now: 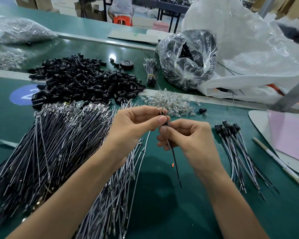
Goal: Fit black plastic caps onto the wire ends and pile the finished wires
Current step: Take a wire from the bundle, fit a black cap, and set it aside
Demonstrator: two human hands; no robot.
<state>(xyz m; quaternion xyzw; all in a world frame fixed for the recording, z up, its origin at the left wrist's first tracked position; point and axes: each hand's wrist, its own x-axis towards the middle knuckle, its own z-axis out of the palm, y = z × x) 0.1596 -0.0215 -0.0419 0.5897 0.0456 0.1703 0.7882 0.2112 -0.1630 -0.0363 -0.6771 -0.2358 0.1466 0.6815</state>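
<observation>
Uncapped wires [50, 144] fan across the near left, too many to count. At mid-table the left hand [135, 125] pinches one black cap [165, 124], and the right hand [188, 140] curls round one wire [175, 161] just below it. Roughly eight finished wires [235, 149] lie right. One cap heap [79, 80] sits far left.
</observation>
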